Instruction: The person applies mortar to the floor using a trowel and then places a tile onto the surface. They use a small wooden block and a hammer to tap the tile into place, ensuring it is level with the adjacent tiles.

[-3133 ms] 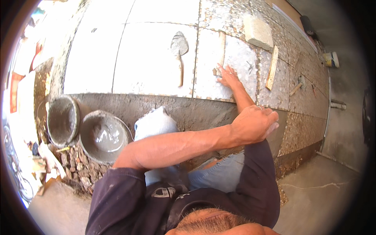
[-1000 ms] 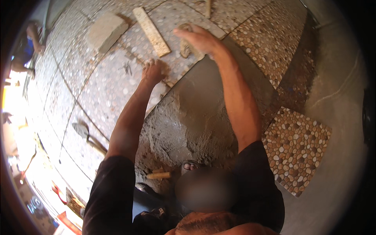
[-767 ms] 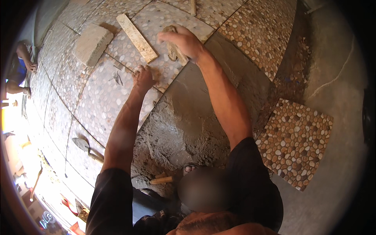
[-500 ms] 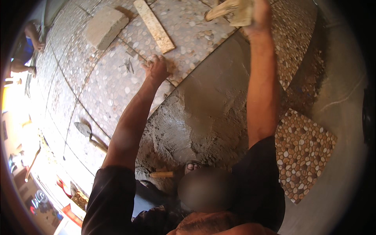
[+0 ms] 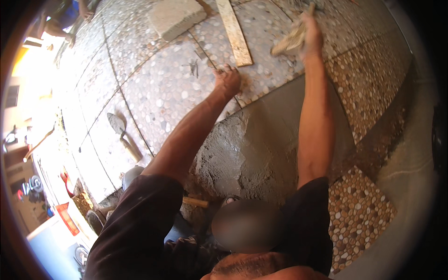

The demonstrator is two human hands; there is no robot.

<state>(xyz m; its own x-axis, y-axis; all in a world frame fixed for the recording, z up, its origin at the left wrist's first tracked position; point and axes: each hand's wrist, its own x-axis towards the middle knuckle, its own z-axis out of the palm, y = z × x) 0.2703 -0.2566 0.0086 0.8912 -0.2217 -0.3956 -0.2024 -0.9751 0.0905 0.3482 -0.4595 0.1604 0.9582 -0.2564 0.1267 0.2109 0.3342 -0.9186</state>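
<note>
My left hand (image 5: 227, 80) leans on the pebble-patterned tiles (image 5: 172, 84), its fingers apart and nothing in them, just below the end of a flat wooden strip (image 5: 234, 35). Farther right, my right hand (image 5: 313, 41) is closed on a rough, pale wooden tool (image 5: 291, 41), held over the tiles past the edge of the wet mortar (image 5: 266, 135). Its exact kind is hard to make out, since my hand covers part of it. The grey mortar lies spread and partly smoothed between my forearms. Several nails (image 5: 192, 68) are scattered left of my left hand.
A pale stone slab (image 5: 177, 18) sits on the tiles at the top. A pointed trowel (image 5: 116, 123) rests at left. One loose pebble tile (image 5: 361, 212) lies at lower right, and a short wooden handle (image 5: 195, 202) near my foot. Another person's limbs (image 5: 60, 25) show at upper left.
The view has shifted, so the tiles, trowel and slab sit farther right in it. My right hand, still holding the wooden tool, has come lower and the tool is turned. My left hand stays on the tiles.
</note>
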